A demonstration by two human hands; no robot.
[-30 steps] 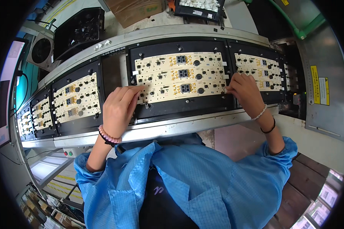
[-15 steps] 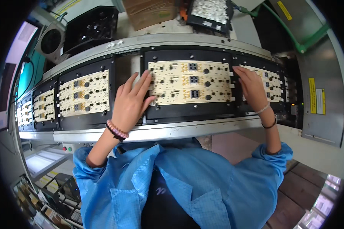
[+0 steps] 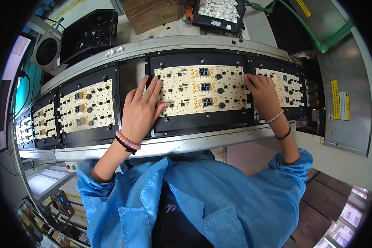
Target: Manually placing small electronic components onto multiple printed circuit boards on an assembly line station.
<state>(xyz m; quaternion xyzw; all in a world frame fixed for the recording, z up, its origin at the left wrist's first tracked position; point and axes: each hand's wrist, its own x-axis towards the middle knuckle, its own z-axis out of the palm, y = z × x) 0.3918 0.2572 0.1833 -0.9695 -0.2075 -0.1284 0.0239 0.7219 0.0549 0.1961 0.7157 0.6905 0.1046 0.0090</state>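
Cream circuit panel (image 3: 202, 90) sits in black carrier (image 3: 200, 120) on conveyor (image 3: 182, 142); neighbouring panels (image 3: 87, 106) flank it. Left hand (image 3: 142, 109) and right hand (image 3: 262, 95) lie flat, grips open, on its ends. Carrier has shifted rightward since earlier.

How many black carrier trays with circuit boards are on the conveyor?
5 in view: center tray under both hands, right tray, left tray, two smaller ones far left. More may be hidden beyond the edges.

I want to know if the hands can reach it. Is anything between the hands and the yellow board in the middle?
No. The left hand and right hand already rest on the board's two ends.
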